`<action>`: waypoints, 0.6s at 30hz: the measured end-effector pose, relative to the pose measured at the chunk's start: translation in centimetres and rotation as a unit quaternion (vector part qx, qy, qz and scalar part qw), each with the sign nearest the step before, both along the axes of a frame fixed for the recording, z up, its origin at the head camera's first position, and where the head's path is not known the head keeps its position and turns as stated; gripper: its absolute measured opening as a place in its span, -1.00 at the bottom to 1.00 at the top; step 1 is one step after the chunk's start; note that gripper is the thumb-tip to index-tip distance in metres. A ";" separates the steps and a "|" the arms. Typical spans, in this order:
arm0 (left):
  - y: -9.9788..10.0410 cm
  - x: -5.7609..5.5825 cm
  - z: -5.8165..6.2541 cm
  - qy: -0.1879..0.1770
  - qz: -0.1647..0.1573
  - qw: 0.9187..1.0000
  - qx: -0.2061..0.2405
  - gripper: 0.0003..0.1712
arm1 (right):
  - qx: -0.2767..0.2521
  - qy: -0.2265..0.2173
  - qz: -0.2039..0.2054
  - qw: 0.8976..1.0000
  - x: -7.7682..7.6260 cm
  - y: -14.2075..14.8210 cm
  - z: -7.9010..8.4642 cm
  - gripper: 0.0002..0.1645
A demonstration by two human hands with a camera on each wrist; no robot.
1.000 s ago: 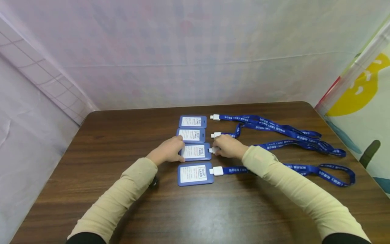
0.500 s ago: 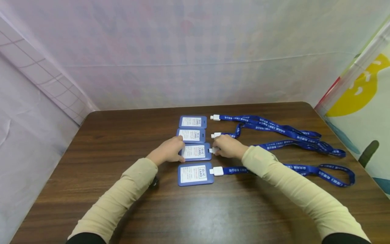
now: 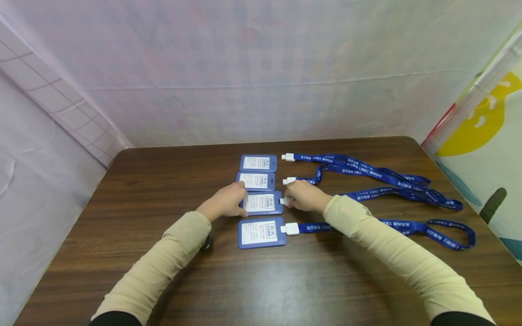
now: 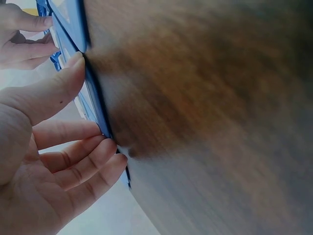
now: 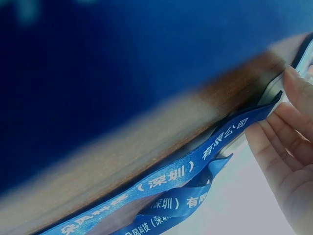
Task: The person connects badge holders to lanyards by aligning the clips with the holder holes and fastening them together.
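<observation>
Several blue badge holders with white cards lie in a column mid-table. My left hand (image 3: 226, 199) holds the left edge of the third badge holder (image 3: 261, 203) from the back; in the left wrist view its thumb and index finger (image 4: 90, 132) touch that edge. At the holder's slotted right end, my right hand (image 3: 307, 195) pinches the white clip (image 3: 287, 201) of a blue lanyard (image 3: 375, 192), largely covering it. The clip's tip meets the slot; whether it is hooked in cannot be told. In the right wrist view, the printed lanyard strap (image 5: 195, 161) trails from my fingers.
Nearest me, a badge holder (image 3: 262, 233) is joined to a clip (image 3: 292, 228) and looped lanyard (image 3: 448, 240). Two badge holders lie farther back, apart from their clips, such as the rearmost clip (image 3: 287, 157). A small dark object (image 3: 207, 243) shows beside the left sleeve.
</observation>
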State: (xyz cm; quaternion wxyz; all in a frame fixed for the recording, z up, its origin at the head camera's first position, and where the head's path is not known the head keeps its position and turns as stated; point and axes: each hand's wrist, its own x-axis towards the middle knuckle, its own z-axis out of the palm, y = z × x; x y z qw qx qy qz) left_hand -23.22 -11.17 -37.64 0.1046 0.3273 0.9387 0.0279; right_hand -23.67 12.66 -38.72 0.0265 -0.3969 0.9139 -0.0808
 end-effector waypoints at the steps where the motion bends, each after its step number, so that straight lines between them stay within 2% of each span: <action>1: 0.0 0.0 0.0 -0.001 0.001 1.000 0.001 -0.64 | 0.001 0.001 0.000 1.000 0.0 0.0 0.0 -0.89; 18: 0.0 0.1 0.0 -0.005 0.000 1.000 0.002 -0.65 | 0.001 -0.001 0.002 1.000 0.0 -0.1 0.0 -0.88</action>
